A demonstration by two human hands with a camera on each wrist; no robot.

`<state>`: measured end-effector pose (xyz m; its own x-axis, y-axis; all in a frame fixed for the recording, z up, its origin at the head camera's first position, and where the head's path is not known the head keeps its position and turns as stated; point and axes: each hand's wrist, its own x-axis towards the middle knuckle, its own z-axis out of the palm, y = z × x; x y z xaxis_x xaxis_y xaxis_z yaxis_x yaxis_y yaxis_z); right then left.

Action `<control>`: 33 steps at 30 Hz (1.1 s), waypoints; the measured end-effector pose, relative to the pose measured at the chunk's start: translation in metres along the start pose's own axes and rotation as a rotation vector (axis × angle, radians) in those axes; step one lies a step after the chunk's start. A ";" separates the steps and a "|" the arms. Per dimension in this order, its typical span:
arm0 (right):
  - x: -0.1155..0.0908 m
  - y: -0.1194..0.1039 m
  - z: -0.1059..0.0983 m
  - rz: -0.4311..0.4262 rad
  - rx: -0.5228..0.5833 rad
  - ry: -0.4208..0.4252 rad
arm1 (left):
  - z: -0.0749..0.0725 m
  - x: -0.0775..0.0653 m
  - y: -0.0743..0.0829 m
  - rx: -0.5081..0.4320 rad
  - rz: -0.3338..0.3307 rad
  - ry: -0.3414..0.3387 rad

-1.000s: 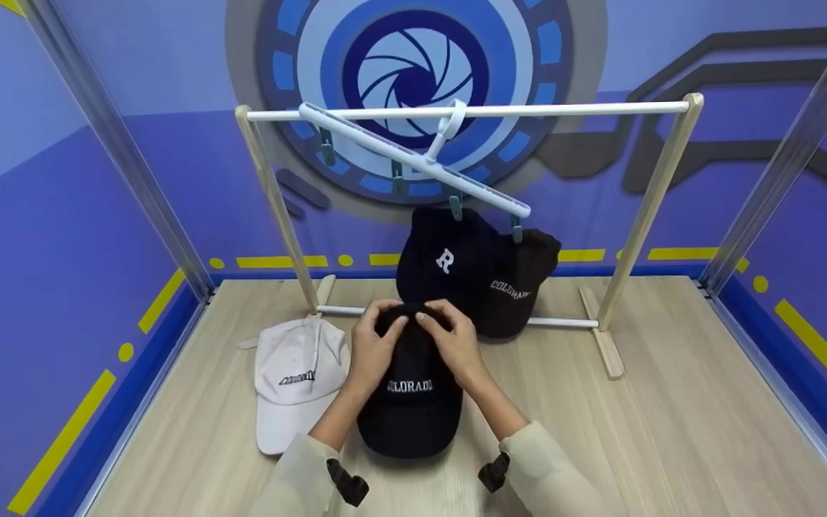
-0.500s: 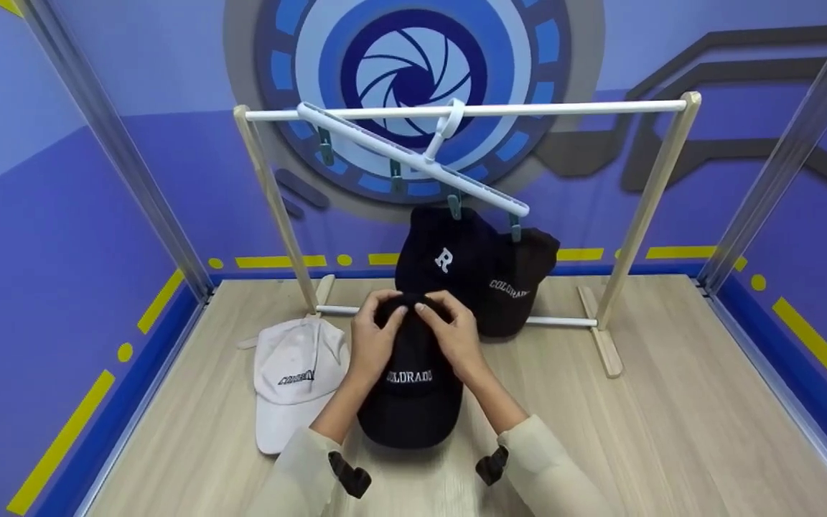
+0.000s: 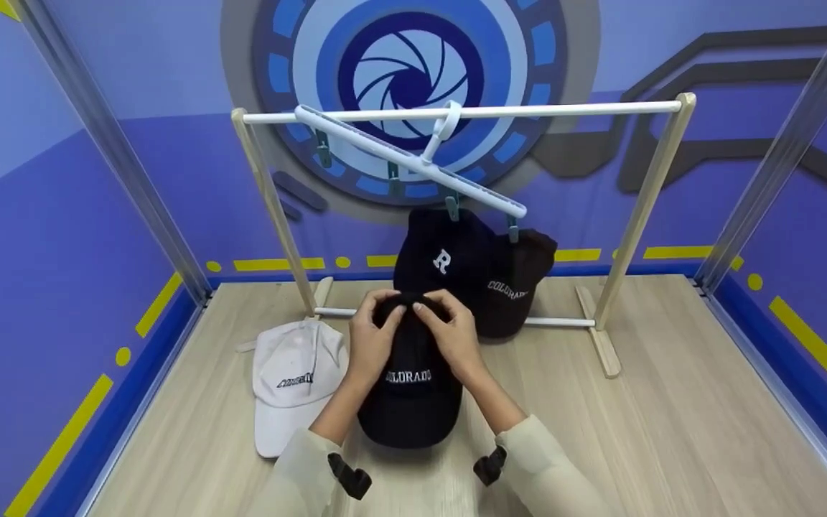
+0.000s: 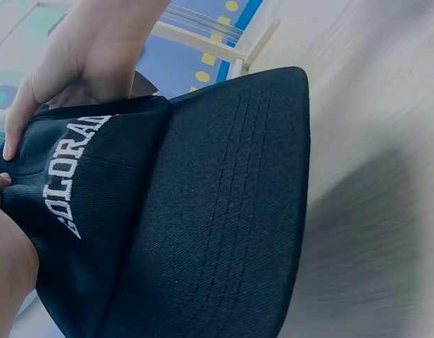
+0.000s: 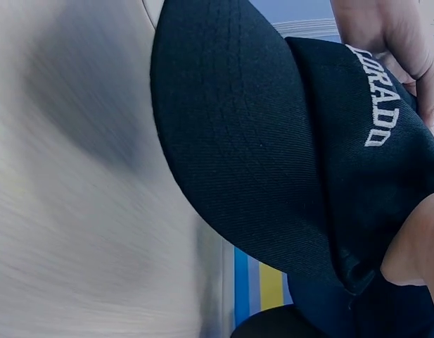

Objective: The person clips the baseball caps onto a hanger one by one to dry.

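A black baseball cap (image 3: 410, 420) lettered COLORADO is between my hands, brim toward me. My left hand (image 3: 372, 345) pinches the left side of its crown top. On the other side, my right hand (image 3: 458, 341) pinches the crown the same way, the two thumbs close together. In the left wrist view the brim (image 4: 231, 190) stands out over the tabletop and casts a shadow on it. Beyond the hands, a navy cap with an R (image 3: 417, 248) and a dark brown cap (image 3: 528, 273) hang from the white hanger (image 3: 385, 148). My fingertips behind the crown are hidden.
The hanger hooks over the white rail (image 3: 564, 110) of a wooden rack and slopes down to the right. Two green clips, one at the left end (image 3: 323, 152) and one inward (image 3: 394, 181), hold nothing. A white cap (image 3: 291, 395) lies left of my left forearm.
Both hands have lifted the black cap slightly, so its brim sits a little higher in view. My pinching hold on the crown stays the same.
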<state>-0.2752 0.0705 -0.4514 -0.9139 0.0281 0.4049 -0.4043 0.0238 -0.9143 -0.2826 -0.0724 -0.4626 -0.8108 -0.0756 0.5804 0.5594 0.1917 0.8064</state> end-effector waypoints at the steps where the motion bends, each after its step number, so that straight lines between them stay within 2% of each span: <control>1: 0.000 0.000 0.000 0.001 0.003 -0.001 | 0.001 0.000 -0.004 0.001 0.001 0.003; 4: 0.001 0.001 -0.001 0.001 0.011 -0.001 | 0.003 0.002 -0.014 -0.001 0.005 0.008; 12: 0.005 -0.001 -0.004 -0.006 0.038 0.016 | 0.007 0.006 -0.013 -0.024 0.032 0.013; 14: 0.006 -0.003 -0.004 -0.001 0.048 0.015 | 0.008 0.007 -0.009 -0.029 0.037 0.020; 21: 0.007 -0.009 -0.007 0.014 0.052 0.004 | 0.008 0.006 0.026 -0.014 0.062 0.043; 23: 0.007 -0.011 -0.008 0.021 0.058 0.002 | 0.009 0.007 0.028 -0.008 0.063 0.041; 30: 0.006 -0.016 -0.013 0.054 0.068 -0.022 | 0.015 0.008 0.000 -0.019 0.048 0.044; 33: 0.006 -0.017 -0.015 0.051 0.054 -0.033 | 0.016 0.007 -0.003 -0.036 0.052 0.041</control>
<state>-0.2738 0.0854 -0.4334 -0.9335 -0.0046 0.3585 -0.3582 -0.0304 -0.9332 -0.2929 -0.0577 -0.4626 -0.7732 -0.1063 0.6252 0.6070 0.1611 0.7782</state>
